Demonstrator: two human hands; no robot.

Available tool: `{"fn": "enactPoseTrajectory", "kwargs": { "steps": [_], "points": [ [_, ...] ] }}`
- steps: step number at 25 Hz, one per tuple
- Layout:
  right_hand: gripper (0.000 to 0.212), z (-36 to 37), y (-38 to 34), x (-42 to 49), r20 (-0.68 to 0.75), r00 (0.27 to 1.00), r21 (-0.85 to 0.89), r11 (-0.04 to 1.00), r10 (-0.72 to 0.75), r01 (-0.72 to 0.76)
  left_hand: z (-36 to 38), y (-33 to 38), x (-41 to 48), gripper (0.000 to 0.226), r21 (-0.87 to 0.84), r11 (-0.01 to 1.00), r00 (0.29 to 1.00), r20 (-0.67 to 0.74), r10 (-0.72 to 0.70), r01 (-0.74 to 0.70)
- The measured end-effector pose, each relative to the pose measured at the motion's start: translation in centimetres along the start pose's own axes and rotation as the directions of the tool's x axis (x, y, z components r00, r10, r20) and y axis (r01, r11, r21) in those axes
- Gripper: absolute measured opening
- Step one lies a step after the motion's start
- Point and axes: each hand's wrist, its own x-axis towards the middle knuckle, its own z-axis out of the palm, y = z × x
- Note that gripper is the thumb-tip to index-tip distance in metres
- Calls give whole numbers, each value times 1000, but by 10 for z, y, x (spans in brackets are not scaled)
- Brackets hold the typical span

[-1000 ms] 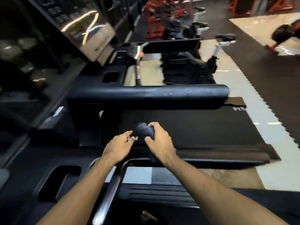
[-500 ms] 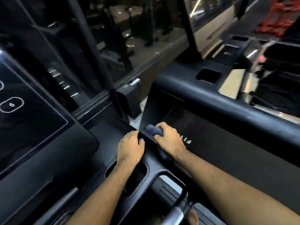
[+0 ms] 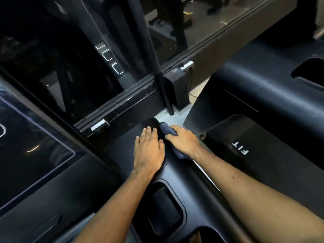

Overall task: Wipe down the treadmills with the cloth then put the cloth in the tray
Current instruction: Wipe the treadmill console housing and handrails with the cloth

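"Navy, bunched-up wiping cloth (image 3: pixel 166 131): where have you got it?"

"In the right hand (image 3: pixel 183 140). I have the fingers curled round it, with one end poking out past the knuckles and a tail showing under the wrist. It sits at the far right edge of the matte black plastic treadmill console (image 3: pixel 184 195), beside the gap to the neighbouring black treadmill with white FIT lettering (image 3: pixel 240 149)."

"Why bunched rather than flat?"

"My guess is that this edge is narrow and rounded, so a wad follows it better than a spread sheet would."

"And the left hand (image 3: pixel 149 151)?"

"Flat on the console's far right corner, palm down, fingers straight and close together. It's just beside the cloth and holds nothing. I read it as a brace, because the reach looks long and it steadies me while the other hand rubs."

"Screen done?"

"Cannot tell. The glossy dark touchscreen (image 3: pixel 26 137) sits at the console's left, and neither hand is near it."

"The tray?"

"A rounded rectangular recess moulded into the console (image 3: pixel 163 213) lies towards its near edge, between my forearms. It may be the tray, but I cannot say for sure. The cloth isn't in it, so I judge we're mid-wipe, with the drop-off to come."

"Risk?"

"Letting the wad slip into the gap between the machines."
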Motion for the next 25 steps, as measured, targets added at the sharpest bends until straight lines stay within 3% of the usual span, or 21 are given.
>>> {"fn": "enactPoseTrajectory", "kwargs": {
  "steps": [4, 7, 11, 16, 19, 23, 25],
  "points": [
    [50, 11, 9, -1, 42, 990, 6, 991, -131, 131, 3, 4, 3, 56, 16, 1000, 1000, -1, 12, -12],
    [49, 14, 1, 29, 98, 962, 40, 967, -255, 253, 5, 1, 7, 58, 38, 999, 1000, 17, 21, -21],
    [45, 17, -4, 72, 152, 983, 143, 986, -105, 84, 6, -1, 16, 59, 90, 996, 999, 37, 25, -28],
    [47, 23, 8, 58, 110, 978, 154, 975, -178, 160, 10, 4, 20, 62, 119, 993, 999, 36, -8, 3],
    [48, 17, 18, 71, 240, 970, 196, 978, 25, -74, 11, 6, 17, 59, 133, 991, 998, 65, -6, -3],
    [50, 17, 25, 31, 168, 984, 88, 995, -60, 46, 8, 12, 8, 63, 132, 990, 995, 87, 42, -53],
    [46, 12, 39, 41, 237, 971, 124, 992, 0, -30, 9, 14, 4, 62, 146, 987, 995, 86, 57, -69]
  ]
}}
